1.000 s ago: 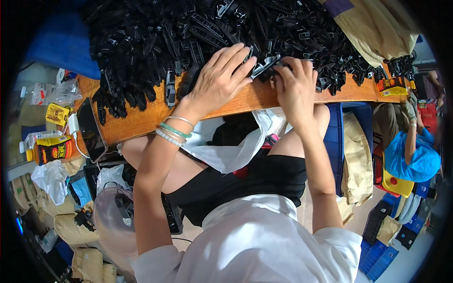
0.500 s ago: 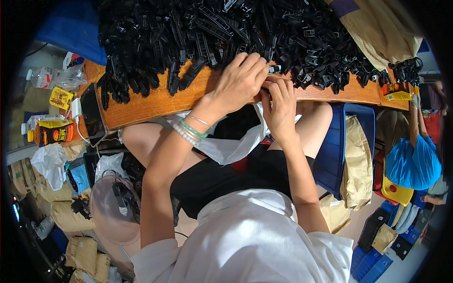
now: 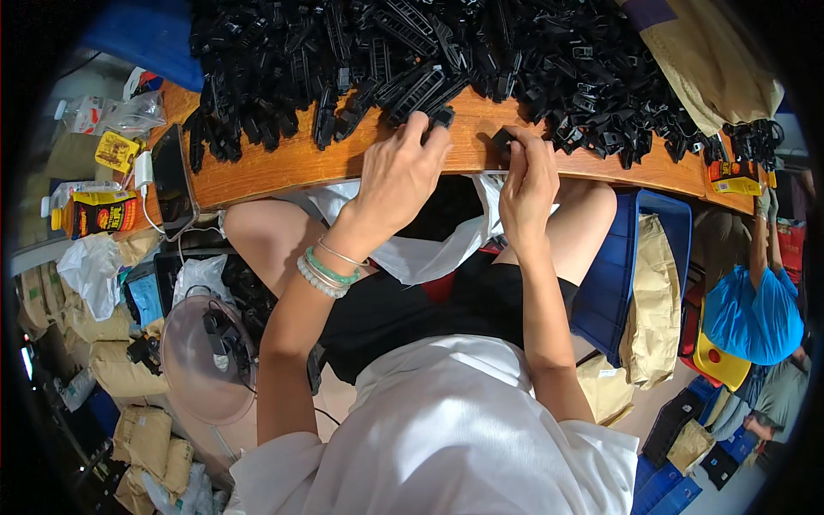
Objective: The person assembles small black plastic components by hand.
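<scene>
A heap of black plastic parts (image 3: 343, 60) covers the back of the wooden table (image 3: 257, 176); several are long and ladder-like, others small and blocky. My left hand (image 3: 396, 176) reaches to the heap's near edge. Its fingers close on a black plastic part (image 3: 442, 117), mostly covered by the fingertips. To its right, my right hand (image 3: 530, 184) pinches a small black plastic piece (image 3: 503, 138) just above the table's front edge. Bare wood separates the two hands.
A blue bin (image 3: 605, 283) with a brown paper bag (image 3: 650, 300) stands right of my knees. White plastic sheeting (image 3: 429, 262) lies across my lap. Bottles (image 3: 99, 215) and a phone (image 3: 176, 184) are at the left. Another person in blue (image 3: 751, 313) sits at far right.
My hands, close together before, are now apart: the left has moved left toward the heap, the right slightly right. A black piece now shows at each hand's fingertips.
</scene>
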{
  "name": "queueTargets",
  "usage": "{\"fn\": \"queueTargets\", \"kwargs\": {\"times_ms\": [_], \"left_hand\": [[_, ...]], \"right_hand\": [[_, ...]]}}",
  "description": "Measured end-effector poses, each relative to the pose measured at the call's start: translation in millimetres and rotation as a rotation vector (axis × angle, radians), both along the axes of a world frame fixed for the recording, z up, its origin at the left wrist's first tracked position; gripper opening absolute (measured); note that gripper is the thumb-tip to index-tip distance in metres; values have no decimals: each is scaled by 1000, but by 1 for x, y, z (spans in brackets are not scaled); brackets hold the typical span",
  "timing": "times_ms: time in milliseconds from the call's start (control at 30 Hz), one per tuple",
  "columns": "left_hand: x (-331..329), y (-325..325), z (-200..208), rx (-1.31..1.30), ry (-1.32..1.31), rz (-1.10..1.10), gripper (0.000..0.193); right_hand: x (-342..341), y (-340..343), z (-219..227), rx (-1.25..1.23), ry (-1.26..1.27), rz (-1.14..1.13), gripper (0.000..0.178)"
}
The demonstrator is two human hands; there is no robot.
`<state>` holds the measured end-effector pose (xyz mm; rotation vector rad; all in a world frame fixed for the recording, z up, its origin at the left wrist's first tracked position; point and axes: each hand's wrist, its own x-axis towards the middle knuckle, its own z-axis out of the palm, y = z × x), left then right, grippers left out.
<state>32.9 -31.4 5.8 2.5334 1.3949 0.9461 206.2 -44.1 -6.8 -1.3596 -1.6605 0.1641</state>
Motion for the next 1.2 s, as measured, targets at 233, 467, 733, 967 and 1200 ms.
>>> {"fn": "queueTargets", "kwargs": {"times_ms": [233,467,733,967,1200], "left_hand": [[-5,4,7,-263,-271,-114,29],[22,22,1,-104,-250,-190,31],[25,27,-10,107,-319,-140,32],[25,25,-12,43,-461,-215,27],[8,24,-12,272,-414,56,23]], "right_hand": [[4,-6,2,-152,72,-39,35],[13,-12,4,-183,278,-48,32],[7,-26,-1,-193,99,-170,28],[-6,-19,15,-166,-154,-136,28],[3,-62,23,-342,58,156,27]]}}
